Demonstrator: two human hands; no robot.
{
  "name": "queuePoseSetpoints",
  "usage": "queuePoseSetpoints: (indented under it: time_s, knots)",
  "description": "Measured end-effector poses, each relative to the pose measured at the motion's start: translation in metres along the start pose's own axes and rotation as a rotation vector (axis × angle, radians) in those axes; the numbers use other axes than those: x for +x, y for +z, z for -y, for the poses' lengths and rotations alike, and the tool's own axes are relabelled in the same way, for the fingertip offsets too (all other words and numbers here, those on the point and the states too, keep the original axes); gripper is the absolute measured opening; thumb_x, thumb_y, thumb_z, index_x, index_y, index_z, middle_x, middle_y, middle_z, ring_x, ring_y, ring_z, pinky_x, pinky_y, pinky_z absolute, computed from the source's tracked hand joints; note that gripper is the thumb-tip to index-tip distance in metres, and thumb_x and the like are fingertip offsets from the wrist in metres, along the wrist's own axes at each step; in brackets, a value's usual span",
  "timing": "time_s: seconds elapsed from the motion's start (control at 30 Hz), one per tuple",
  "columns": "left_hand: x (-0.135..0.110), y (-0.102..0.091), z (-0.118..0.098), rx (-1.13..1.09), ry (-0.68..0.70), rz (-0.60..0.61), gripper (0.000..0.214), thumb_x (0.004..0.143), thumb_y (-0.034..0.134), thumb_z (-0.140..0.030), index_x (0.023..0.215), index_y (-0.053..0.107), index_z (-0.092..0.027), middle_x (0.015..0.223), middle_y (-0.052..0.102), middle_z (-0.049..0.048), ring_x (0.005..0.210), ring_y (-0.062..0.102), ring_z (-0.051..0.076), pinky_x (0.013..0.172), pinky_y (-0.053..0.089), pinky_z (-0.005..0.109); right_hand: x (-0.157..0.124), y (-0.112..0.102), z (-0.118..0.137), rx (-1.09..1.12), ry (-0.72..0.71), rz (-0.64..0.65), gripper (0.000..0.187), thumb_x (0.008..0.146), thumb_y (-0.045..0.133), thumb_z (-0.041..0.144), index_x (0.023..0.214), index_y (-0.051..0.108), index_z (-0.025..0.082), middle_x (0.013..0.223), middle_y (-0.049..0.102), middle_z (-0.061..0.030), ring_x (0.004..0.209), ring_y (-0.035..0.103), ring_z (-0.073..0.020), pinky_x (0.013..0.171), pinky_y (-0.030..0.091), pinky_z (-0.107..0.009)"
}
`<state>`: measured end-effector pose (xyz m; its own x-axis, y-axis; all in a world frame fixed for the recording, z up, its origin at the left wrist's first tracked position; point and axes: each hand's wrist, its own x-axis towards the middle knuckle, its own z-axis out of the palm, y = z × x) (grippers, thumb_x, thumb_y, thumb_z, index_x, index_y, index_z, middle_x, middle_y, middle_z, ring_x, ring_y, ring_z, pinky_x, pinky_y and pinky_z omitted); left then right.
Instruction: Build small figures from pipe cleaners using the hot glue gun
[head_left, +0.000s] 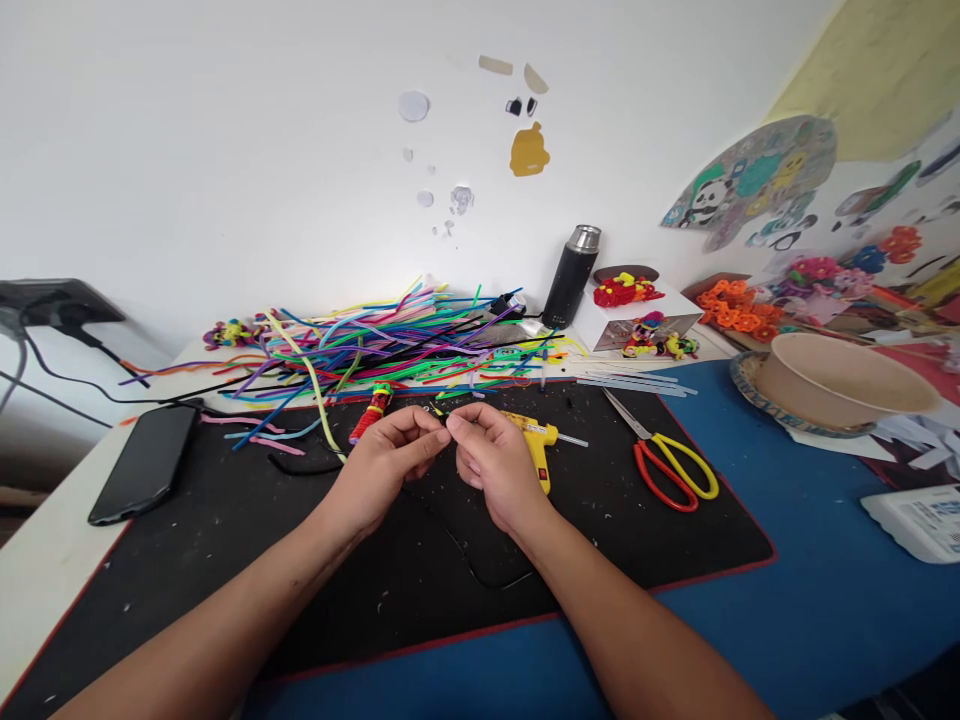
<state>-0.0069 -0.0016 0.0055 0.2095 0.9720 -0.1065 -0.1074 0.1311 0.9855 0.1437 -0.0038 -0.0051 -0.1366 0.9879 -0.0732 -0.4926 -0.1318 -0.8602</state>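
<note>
My left hand point(399, 447) and my right hand point(487, 450) meet above the black mat, fingers pinched together. Between their fingertips is a small dark piece with a yellow tip point(438, 410), mostly hidden by the fingers; its kind is not clear. Just beyond my left hand lies a red figure of wound pipe cleaners point(373, 410) with a yellow band. Partly behind my right hand rests a yellow glue gun point(541, 445) with a clear glue stick poking out. Below the hands, a thin black strand point(480, 578) curves over the mat.
A pile of colourful pipe cleaners point(375, 340) spreads along the wall. Scissors point(664, 460) with red and yellow handles lie right of the glue gun. A phone point(146, 462) is at left, a black flask point(571, 280) behind, a pink bowl point(847, 375) at right.
</note>
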Motion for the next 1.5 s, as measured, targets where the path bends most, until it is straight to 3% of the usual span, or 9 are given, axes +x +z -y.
queuePoseSetpoints:
  time_s: [0.5,0.8,1.5]
  knots:
    - [0.000,0.002,-0.003,-0.021,-0.015,-0.032,0.033,0.077,0.088,-0.044,0.079,0.067,-0.019,0.057,0.050,-0.0058,0.052,0.039,0.008,0.050,0.024,0.024,0.000,-0.001,0.004,0.001,-0.001,-0.012,0.032,0.080,0.080,0.046,0.088,0.067,0.018,0.047,0.036,0.0128,0.039,0.024,-0.0045,0.037,0.018,-0.019]
    - [-0.002,0.004,-0.006,-0.076,-0.031,0.032,0.034,0.076,0.088,-0.044,0.076,0.066,-0.018,0.055,0.047,-0.0063,0.051,0.033,0.008,0.050,0.021,0.025,-0.002,-0.003,0.008,0.041,0.060,0.057,0.035,0.083,0.078,0.045,0.098,0.073,0.015,0.048,0.036,0.0123,0.040,0.023,-0.0043,0.039,0.016,-0.020]
    - [-0.003,0.002,-0.003,-0.030,-0.048,0.095,0.035,0.079,0.085,-0.046,0.079,0.066,-0.017,0.062,0.045,-0.0063,0.053,0.034,0.008,0.052,0.019,0.026,-0.003,-0.003,0.009,0.063,0.105,0.102,0.033,0.082,0.079,0.046,0.093,0.071,0.016,0.046,0.035,0.0126,0.037,0.024,-0.0038,0.040,0.013,-0.020]
